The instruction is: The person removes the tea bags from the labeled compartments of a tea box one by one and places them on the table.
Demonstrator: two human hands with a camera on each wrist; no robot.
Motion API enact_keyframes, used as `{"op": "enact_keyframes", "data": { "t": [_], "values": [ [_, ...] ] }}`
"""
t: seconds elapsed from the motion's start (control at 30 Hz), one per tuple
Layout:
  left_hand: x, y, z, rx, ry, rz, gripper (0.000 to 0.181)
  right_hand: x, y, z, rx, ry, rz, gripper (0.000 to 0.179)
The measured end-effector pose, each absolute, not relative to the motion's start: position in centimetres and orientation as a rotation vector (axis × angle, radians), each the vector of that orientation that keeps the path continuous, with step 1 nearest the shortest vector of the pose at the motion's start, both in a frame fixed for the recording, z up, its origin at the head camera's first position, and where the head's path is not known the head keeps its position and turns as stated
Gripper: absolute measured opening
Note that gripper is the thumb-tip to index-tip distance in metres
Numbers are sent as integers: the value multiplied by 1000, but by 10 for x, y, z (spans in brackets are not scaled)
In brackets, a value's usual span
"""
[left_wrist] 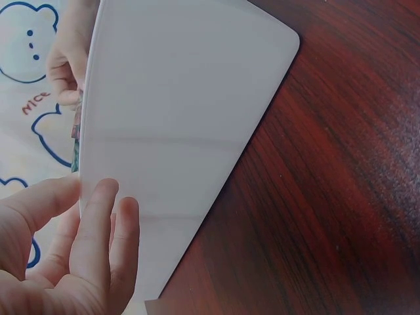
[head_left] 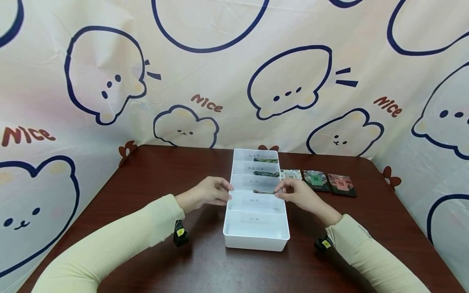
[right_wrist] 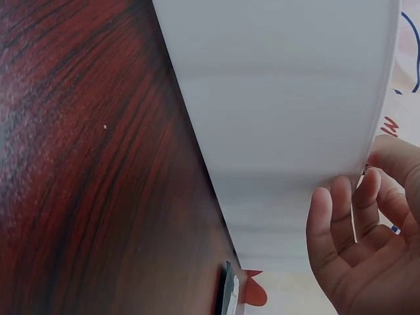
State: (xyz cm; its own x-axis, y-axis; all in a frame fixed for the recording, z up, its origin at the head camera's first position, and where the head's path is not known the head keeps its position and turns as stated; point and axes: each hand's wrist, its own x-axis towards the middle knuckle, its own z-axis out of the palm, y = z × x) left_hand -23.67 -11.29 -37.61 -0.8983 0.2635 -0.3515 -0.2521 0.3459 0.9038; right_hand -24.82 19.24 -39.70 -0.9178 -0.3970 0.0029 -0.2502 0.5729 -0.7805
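A long white divided box (head_left: pixel 256 226) stands lengthwise on the table, with labels on its inner walls. My right hand (head_left: pixel 298 195) pinches a small flat tea packet (head_left: pixel 263 192), seen nearly edge-on, over a middle compartment. In the right wrist view the packet is hidden, and that hand's fingertips (right_wrist: pixel 341 187) lie right at the box's outer wall. Opposite, my left hand (head_left: pixel 209 192) touches the left rim with fairly straight fingers (left_wrist: pixel 108 203). Green tea packets (head_left: pixel 266 173) show in the two far compartments. The two nearest compartments hold only their labels.
Right of the box lie a pale packet (head_left: pixel 291 174), a green packet (head_left: pixel 316 180) and a red packet (head_left: pixel 341 185), side by side. Around the dark wooden table (head_left: pixel 157 171) hangs a printed cloth (head_left: pixel 234 81) with cartoon bears.
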Motion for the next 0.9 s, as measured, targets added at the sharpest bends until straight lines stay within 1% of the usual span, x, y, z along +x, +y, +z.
{"op": "enact_keyframes", "data": {
  "t": [0.53,0.67,0.77,0.9],
  "values": [
    [-239,-114,-378,25,2186,1570,28,-245,195,-389,-558,2628,-1378,8],
    [-238,-114,-378,13,2189,1573,27,-241,195,-382,-539,2637,-1407,12],
    [-238,-113,-377,-2,2192,1572,25,-239,196,-376,-572,2668,-1454,13],
    [-238,-113,-377,-4,2205,1567,24,-239,201,-367,-667,2642,-1647,13]
  ]
}}
